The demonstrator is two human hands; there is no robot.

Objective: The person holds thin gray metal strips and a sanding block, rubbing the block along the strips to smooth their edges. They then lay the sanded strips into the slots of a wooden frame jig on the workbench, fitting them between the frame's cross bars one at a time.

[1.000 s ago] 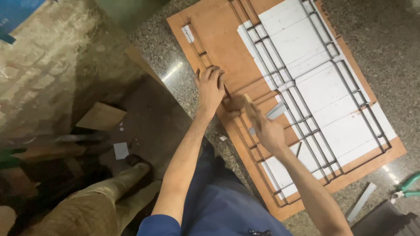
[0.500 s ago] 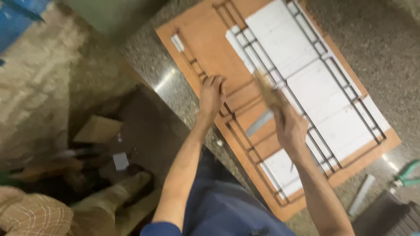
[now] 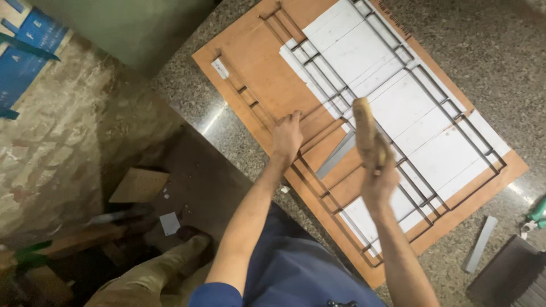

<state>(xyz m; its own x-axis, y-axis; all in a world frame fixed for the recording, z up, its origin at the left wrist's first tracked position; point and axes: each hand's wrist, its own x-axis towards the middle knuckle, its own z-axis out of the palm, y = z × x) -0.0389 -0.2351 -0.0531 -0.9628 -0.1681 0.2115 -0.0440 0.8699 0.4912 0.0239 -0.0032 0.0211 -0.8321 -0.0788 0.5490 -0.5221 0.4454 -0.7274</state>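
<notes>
Fingers of right hand grip wooden handle, raised; left hand flat, fingers spread, on board w/ metal frame.

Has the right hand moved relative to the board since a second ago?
Yes. The right hand, holding a wooden handle, has lifted off the metal grid and away from the left hand.

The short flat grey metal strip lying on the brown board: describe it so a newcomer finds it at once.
Start at the large brown wooden board on the speckled stone counter, under the dark metal bar frame. Between the left hand and the right hand lies the flat grey metal strip. Unlike the thin dark welded bars, it is loose, wider, paler and diagonal.
</notes>
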